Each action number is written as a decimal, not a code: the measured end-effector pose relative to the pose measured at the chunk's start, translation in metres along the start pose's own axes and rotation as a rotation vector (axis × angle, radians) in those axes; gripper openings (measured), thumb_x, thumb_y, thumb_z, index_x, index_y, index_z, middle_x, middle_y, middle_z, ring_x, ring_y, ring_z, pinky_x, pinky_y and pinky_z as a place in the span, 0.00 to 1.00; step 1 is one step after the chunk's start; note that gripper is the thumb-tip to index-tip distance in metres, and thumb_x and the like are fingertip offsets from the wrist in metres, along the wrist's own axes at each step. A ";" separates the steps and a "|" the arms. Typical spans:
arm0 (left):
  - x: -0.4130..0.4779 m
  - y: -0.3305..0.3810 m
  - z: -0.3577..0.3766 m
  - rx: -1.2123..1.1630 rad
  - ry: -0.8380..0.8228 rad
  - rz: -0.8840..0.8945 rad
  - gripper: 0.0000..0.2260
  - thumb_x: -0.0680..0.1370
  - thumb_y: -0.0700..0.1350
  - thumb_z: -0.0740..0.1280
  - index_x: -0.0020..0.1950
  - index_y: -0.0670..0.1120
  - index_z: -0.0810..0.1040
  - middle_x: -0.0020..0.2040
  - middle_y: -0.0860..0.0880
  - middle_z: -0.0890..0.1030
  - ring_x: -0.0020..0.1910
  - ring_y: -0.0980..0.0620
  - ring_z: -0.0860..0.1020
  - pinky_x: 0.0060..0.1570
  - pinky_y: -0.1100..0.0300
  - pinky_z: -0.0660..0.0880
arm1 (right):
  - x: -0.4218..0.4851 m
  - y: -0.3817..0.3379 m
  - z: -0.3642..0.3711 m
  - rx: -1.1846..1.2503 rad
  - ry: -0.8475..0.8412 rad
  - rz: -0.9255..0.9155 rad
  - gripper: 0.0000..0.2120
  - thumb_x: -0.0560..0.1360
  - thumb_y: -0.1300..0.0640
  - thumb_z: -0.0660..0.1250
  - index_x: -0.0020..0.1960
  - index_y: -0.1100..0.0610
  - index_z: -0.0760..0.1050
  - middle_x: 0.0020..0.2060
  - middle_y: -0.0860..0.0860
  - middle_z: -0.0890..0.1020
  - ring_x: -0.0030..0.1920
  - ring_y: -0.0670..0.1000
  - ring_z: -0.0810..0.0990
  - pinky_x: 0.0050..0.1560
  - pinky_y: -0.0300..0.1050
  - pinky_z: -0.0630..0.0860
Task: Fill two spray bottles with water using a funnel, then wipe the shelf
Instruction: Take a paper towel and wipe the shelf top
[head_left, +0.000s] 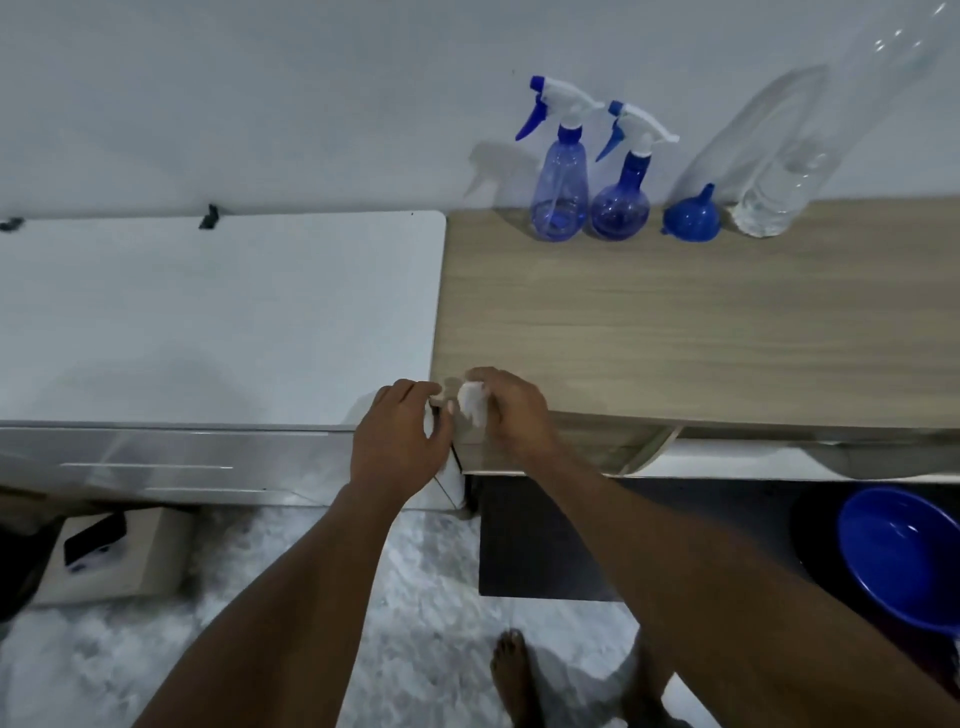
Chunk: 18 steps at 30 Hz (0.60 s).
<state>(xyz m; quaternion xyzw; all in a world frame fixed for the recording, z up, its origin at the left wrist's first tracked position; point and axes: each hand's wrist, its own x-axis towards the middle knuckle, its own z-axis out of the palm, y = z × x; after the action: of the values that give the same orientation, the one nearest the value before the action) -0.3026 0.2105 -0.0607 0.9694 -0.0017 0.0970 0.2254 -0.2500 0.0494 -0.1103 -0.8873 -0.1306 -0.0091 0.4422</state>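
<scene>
Two blue spray bottles with white and blue trigger heads stand side by side at the back of the wooden shelf (675, 322): a taller slim one (560, 192) and a round-bellied one (621, 200). A blue funnel (692, 218) sits upside down to their right, beside a tall clear water bottle (779, 187). At the shelf's near left corner my right hand (511, 410) grips a crumpled white tissue (471, 401). My left hand (400, 436) is right beside it, fingers curled, its fingertips at the tissue's edge.
A white appliance top (218, 317) adjoins the shelf on the left, at about the same height. A blue basin (904, 561) sits low at the right. A box with a dark phone (96, 540) lies on the floor at the left. My bare foot (511, 670) stands below.
</scene>
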 end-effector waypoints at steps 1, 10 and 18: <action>0.004 0.005 -0.001 -0.002 -0.015 0.004 0.12 0.78 0.49 0.67 0.59 0.46 0.81 0.53 0.48 0.82 0.54 0.46 0.78 0.49 0.53 0.76 | 0.001 -0.008 -0.014 0.147 -0.001 0.154 0.14 0.75 0.66 0.61 0.57 0.57 0.80 0.48 0.54 0.84 0.48 0.56 0.82 0.49 0.50 0.79; 0.053 0.099 0.008 -0.105 -0.024 0.188 0.14 0.78 0.49 0.65 0.61 0.47 0.80 0.53 0.47 0.82 0.52 0.47 0.81 0.49 0.53 0.78 | -0.003 0.005 -0.209 0.910 -0.322 0.830 0.19 0.70 0.63 0.57 0.56 0.72 0.73 0.47 0.65 0.76 0.40 0.58 0.74 0.42 0.50 0.71; 0.075 0.258 0.022 -0.099 -0.142 0.434 0.15 0.79 0.50 0.63 0.65 0.51 0.76 0.55 0.51 0.81 0.54 0.49 0.80 0.52 0.53 0.77 | -0.063 0.016 -0.367 0.276 -0.066 0.719 0.10 0.80 0.66 0.65 0.57 0.71 0.78 0.46 0.68 0.83 0.37 0.55 0.84 0.33 0.43 0.80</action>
<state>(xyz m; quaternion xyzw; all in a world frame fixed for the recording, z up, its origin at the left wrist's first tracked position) -0.2369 -0.0279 0.0470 0.9385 -0.2306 0.0745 0.2460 -0.2702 -0.2632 0.0925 -0.8084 0.1747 0.1928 0.5280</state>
